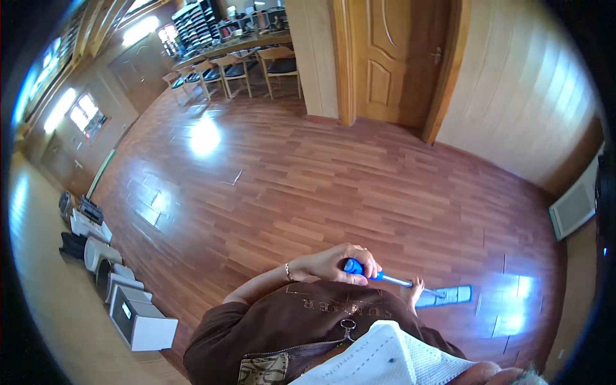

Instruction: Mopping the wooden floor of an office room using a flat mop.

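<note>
My left hand (pixel 343 264), with a bracelet at its wrist, is wrapped around the blue grip at the top of a flat mop (pixel 396 280). Farther down the silver pole, my right hand (pixel 416 292) closes on it; only part of this hand shows past my brown top. The pole runs to the right and down to a flat rectangular mop head (pixel 457 294) with a blue edge. That head lies flat on the wood-patterned floor (pixel 321 192), to the right of my body.
A wooden door (pixel 404 58) stands ahead, beside a pale panelled wall. Several chairs (pixel 279 67) line a long desk (pixel 237 46) at the far left. Along the left wall sit a white and grey box (pixel 151 324) and other items. A pale framed panel (pixel 574 202) leans at the right wall.
</note>
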`<state>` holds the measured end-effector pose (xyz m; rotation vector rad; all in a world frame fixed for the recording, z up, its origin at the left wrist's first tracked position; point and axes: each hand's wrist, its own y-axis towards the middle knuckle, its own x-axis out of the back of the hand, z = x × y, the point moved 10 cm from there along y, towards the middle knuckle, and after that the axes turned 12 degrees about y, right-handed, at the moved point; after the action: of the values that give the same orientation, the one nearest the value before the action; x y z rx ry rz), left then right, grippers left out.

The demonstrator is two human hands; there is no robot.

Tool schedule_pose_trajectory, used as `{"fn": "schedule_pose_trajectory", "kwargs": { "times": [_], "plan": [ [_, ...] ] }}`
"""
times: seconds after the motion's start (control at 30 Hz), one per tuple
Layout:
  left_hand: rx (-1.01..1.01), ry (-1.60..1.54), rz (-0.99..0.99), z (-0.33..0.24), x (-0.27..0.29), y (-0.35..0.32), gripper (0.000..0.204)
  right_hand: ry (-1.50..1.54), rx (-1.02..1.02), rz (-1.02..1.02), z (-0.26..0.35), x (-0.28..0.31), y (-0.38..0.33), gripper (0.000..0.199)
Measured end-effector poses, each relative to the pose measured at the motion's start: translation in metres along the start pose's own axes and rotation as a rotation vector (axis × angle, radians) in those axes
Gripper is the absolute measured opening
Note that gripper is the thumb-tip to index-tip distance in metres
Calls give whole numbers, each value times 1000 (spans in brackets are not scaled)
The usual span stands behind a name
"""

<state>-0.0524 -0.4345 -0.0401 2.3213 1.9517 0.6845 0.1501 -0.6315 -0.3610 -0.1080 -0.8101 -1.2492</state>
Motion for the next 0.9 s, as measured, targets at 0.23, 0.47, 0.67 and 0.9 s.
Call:
{"fn": "schedule_pose_trajectory", "kwargs": {
  "times": [0.23,0.47,0.67,0.9],
  "plan": [
    [-235,271,25,-29,28,-2,13,114,86,166,14,-42,36,11],
    [-384,566,-85,-51,83,-30,15,123,86,269,101,-138,85,41],
    [-524,647,-256,-71,150,-65,17,62,153,500,154,-201,53,50],
    [-562,690,-224,-73,195,-76,35,251,215,653,265,-157,-3,36]
  ]
}}
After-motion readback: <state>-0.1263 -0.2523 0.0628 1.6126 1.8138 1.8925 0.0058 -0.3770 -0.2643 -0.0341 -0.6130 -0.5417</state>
